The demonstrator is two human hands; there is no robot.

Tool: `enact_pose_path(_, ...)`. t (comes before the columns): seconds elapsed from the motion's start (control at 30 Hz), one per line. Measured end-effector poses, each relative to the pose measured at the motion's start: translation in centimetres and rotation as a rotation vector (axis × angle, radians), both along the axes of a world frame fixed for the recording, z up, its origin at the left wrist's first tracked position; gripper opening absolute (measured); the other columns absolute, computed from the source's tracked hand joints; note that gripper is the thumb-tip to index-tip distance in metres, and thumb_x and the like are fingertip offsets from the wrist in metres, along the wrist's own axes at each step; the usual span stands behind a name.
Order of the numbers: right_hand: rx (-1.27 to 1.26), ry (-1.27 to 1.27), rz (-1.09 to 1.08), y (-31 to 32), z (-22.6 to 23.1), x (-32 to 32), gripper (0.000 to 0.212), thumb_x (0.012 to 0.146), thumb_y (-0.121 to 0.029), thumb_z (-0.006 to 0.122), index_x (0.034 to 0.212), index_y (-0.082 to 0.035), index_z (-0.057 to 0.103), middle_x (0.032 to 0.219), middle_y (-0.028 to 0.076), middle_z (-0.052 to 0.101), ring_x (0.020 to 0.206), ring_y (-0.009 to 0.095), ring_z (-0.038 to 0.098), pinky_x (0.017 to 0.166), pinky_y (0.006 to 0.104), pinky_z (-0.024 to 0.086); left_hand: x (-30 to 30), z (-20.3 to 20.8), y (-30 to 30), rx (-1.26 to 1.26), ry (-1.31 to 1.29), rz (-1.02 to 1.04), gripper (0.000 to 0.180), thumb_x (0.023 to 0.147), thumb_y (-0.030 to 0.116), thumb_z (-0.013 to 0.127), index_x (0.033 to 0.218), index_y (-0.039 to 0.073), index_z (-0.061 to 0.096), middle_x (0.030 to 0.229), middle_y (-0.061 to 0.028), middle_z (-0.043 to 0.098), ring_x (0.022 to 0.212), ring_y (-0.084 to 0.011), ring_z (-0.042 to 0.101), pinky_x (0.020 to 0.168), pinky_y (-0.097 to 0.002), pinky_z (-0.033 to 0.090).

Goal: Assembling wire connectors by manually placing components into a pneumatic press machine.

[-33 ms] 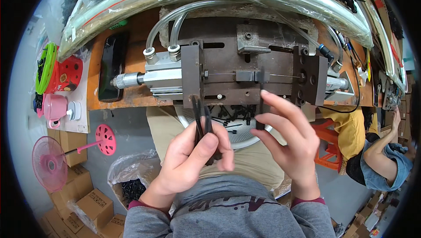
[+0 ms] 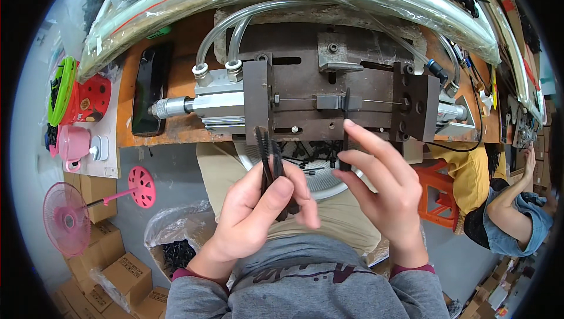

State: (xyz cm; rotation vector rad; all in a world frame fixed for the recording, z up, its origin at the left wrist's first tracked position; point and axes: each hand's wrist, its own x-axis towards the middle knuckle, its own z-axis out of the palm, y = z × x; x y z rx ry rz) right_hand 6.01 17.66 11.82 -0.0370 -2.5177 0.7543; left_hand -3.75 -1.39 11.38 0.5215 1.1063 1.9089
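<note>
My left hand (image 2: pixel 258 210) is closed round a bundle of slim black pieces (image 2: pixel 270 157), several of them with fine ridges along an edge. They stick up past my thumb, just in front of the fixture's left block. My right hand (image 2: pixel 385 184) pinches one slim black piece (image 2: pixel 345 143) upright between thumb and fingers. Its thin upper end overlaps the small grey metal block (image 2: pixel 330 102) at the middle of the fixture (image 2: pixel 305 81); I cannot tell whether they touch. Thin rods (image 2: pixel 382 102) run to that block from both sides.
Below the bench edge, a pale basket (image 2: pixel 329 187) holds black parts. Clear hoses (image 2: pixel 258 6) arch over the silver cylinder (image 2: pixel 218 107). A phone (image 2: pixel 151 87) lies at left, near a pink mug (image 2: pixel 74 145) and pink fan (image 2: pixel 66 219). Another person (image 2: pixel 517 213) sits at right by an orange stool (image 2: pixel 439 195).
My right hand has shifted slightly left with its slim black piece, whose upper end now stands closer to the middle of the small metal block. My left hand has barely moved.
</note>
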Motion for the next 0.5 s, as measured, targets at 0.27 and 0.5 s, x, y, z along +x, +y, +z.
enact_pose_path(0.27,0.318,-0.018,-0.028,0.1,-0.1,-1.5,0.022,0.072,-0.005,0.067,0.093,0.000,0.067,0.123,0.018,0.069,0.062,0.016,0.062,0.057,0.0269,0.048,0.5,1.7,1.1,-0.137,0.203,0.137,0.033,0.108,0.029,0.041,0.099,-0.001,0.051,0.109,-0.0351,0.067,0.103,-0.0375,0.069,0.094,-0.0446,0.055)
enact_pose_path(0.5,0.360,-0.077,-0.045,-0.3,0.8,-1.7,0.023,0.072,-0.005,0.067,0.094,0.000,0.067,0.122,0.018,0.069,0.059,0.015,0.061,0.056,0.0259,0.047,0.5,1.6,1.2,-0.088,0.187,0.183,0.035,0.108,0.030,0.040,0.104,-0.002,0.053,0.119,-0.0366,0.063,0.114,-0.0403,0.065,0.102,-0.0483,0.049)
